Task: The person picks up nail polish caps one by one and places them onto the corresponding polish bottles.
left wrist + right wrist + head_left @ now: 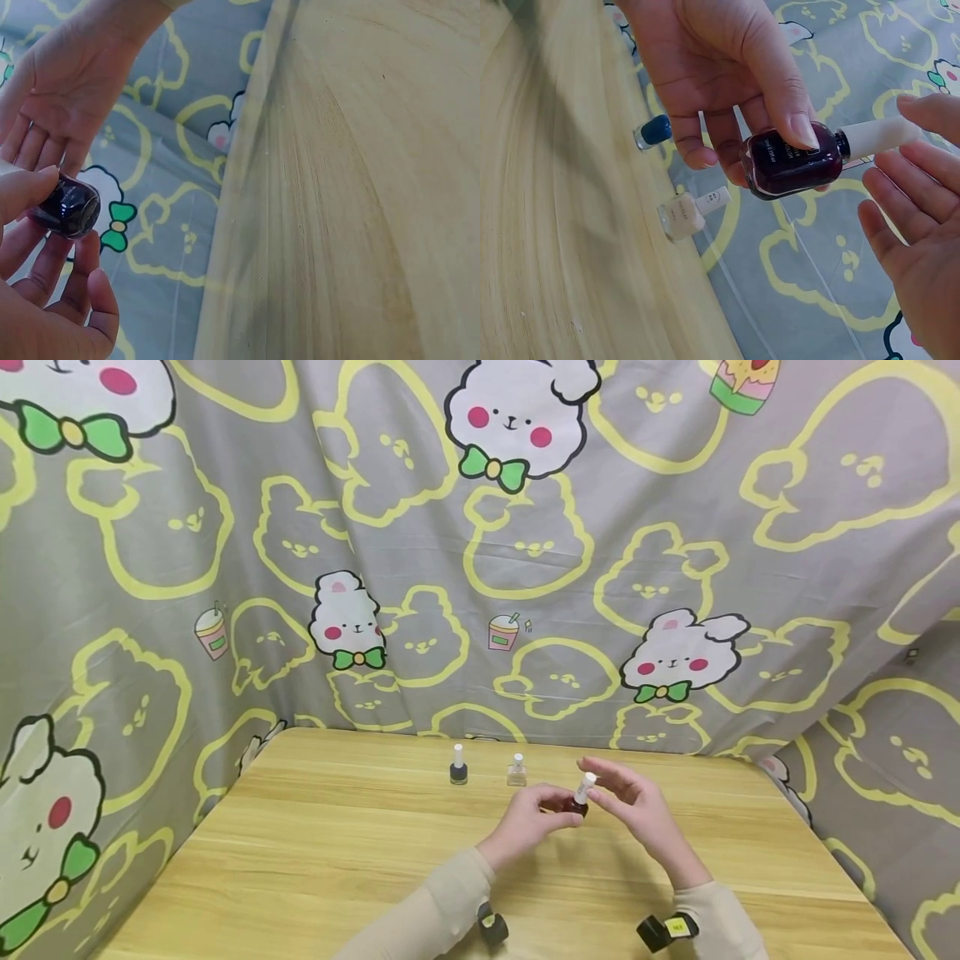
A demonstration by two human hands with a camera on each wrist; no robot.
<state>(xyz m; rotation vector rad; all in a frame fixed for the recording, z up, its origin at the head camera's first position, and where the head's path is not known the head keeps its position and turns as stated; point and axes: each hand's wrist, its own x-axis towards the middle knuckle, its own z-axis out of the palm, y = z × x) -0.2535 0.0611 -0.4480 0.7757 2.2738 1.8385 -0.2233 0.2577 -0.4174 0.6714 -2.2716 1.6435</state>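
My left hand grips the dark red body of a nail polish bottle, thumb on one side and fingers behind. The bottle is tilted, and its white cap points toward my right hand. That hand's fingers are extended around the cap, with the thumb tip right at it. In the left wrist view the bottle's dark glass base faces the camera and the cap is hidden. Both hands are over the table, right of the other bottles.
Two more nail polish bottles stand upright toward the table's back edge: a dark blue one with a white cap and a clear, pale one. Behind the wooden table hangs a grey curtain with cartoon prints.
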